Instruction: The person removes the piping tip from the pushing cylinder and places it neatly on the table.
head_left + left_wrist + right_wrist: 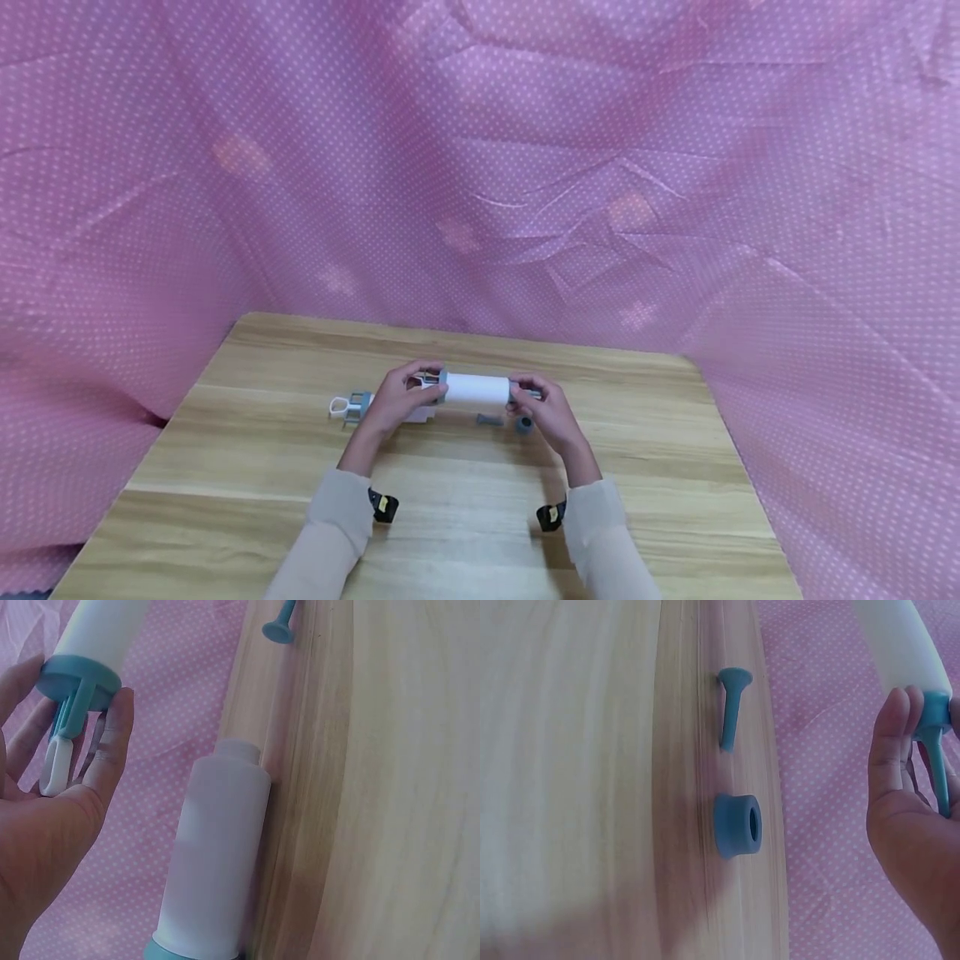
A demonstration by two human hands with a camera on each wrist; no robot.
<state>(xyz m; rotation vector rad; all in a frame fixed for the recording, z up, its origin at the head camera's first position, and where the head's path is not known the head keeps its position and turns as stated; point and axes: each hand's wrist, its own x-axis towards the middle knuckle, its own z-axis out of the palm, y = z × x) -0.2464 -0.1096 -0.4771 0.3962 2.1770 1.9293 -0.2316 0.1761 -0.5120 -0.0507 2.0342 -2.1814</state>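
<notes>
Both hands hold a white tube like a decorating syringe, level above the table. My left hand grips its teal end cap; a white loop handle sticks out of that cap toward the palm. At the other end my right hand pinches the teal collar, from which a slim teal nozzle runs along the palm. Beneath the left hand lies a second white tube with a narrow neck, partly covered in the head view. Its teal end and white loop handle point left.
On the wooden table, below the held tube, lie a loose teal nozzle with a flared end and a teal collar ring. A pink dotted cloth hangs behind and around the table.
</notes>
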